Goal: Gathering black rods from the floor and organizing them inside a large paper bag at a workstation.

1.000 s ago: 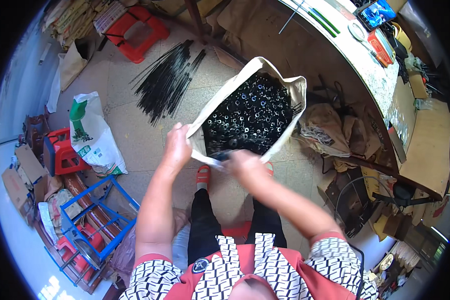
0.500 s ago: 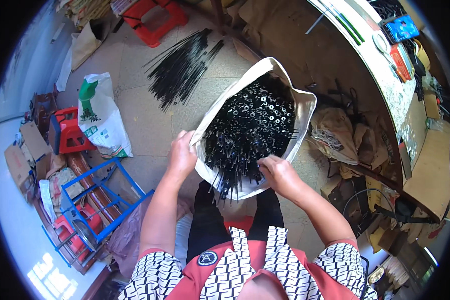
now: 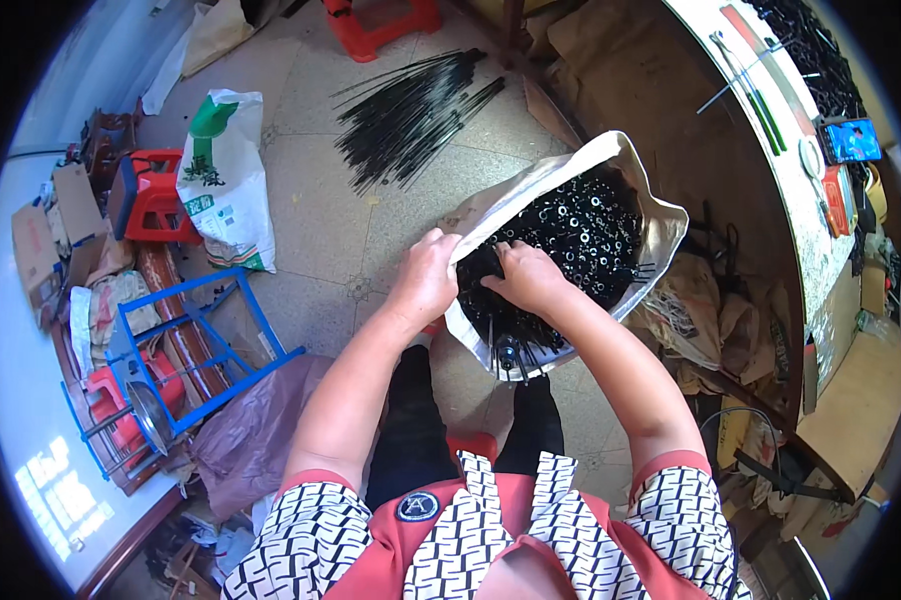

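Note:
A pale woven sack stands with its mouth wide in front of me, tilted toward my legs. Thin black rods fill it, many with bright ring-like ends facing up. My left hand is closed on the left side of the sack's rim. Inside the mouth, my right hand curls its fingers and thumb round some of the rods near the left wall; its fingertips are partly hidden among them. A few rods and a round black piece show at the near lip.
A bundle of black rods lies on the floor beyond the sack. Left are a white bag, a red stool and a blue metal frame. A cluttered worktable curves along the right, with paper sacks below.
My right hand has moved from the near lip leftward and deeper into the sack. The sack has tilted, and my left hand has shifted right with its rim. My view has turned slightly.

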